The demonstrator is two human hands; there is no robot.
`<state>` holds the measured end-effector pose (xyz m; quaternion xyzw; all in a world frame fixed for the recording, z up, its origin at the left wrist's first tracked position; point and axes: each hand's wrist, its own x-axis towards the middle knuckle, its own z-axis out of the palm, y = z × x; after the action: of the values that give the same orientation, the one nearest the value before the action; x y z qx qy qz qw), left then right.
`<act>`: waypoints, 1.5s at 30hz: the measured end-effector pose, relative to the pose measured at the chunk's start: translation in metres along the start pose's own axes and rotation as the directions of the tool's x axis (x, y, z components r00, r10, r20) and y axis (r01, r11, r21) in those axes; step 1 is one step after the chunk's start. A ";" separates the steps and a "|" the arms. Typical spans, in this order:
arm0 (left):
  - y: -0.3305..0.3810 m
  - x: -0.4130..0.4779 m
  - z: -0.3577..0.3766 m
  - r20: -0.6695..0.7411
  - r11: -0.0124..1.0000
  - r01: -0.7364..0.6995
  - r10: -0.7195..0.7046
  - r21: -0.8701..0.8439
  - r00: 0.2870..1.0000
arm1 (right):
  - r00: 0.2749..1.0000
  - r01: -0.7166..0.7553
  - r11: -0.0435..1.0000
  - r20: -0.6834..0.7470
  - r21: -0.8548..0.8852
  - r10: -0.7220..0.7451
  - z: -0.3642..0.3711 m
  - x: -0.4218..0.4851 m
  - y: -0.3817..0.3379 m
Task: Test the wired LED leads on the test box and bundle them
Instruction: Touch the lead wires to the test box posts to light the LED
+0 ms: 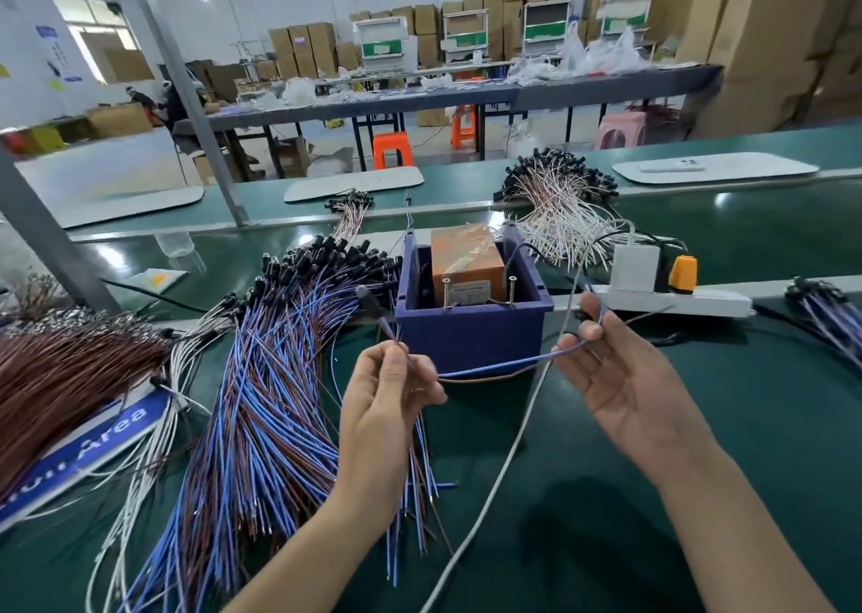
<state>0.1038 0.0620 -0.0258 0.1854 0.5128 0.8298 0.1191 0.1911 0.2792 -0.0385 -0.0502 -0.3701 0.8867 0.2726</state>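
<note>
Centre frame: left hand (387, 407) grips bunched thin blue-and-brown wired LED leads (420, 482) | right hand (620, 379) pinches one, palm open | likely light, floppy; hold near ends

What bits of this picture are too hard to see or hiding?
All in the head view:
- Label on the orange unit in the blue test box: print too small to read.
- Blue sign: only "Area" reads; piled wires and the picture's edge hide the rest.
- Dark LED end above the left hand, which grips the leads: blurred, so lit or unlit is unclear.
</note>
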 end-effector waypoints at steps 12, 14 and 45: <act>-0.021 -0.003 -0.031 0.045 0.491 0.013 -0.105 0.871 0.993 | 0.964 0.165 0.776 -0.065 -0.608 -0.256 0.007 -0.011 0.025; -0.024 -0.003 -0.028 0.139 0.291 -0.107 -0.092 0.951 0.986 | 0.967 0.178 0.707 -0.011 -0.684 -0.255 0.013 -0.016 0.036; -0.039 0.003 0.034 0.244 0.889 0.063 -0.192 0.454 0.951 | 0.970 0.226 0.279 0.188 -0.933 -0.156 0.005 -0.020 0.065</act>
<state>0.1160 0.1084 -0.0463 0.2896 0.6760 0.6472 0.2006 0.1781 0.2280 -0.0818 -0.1298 -0.8316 0.4598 0.2831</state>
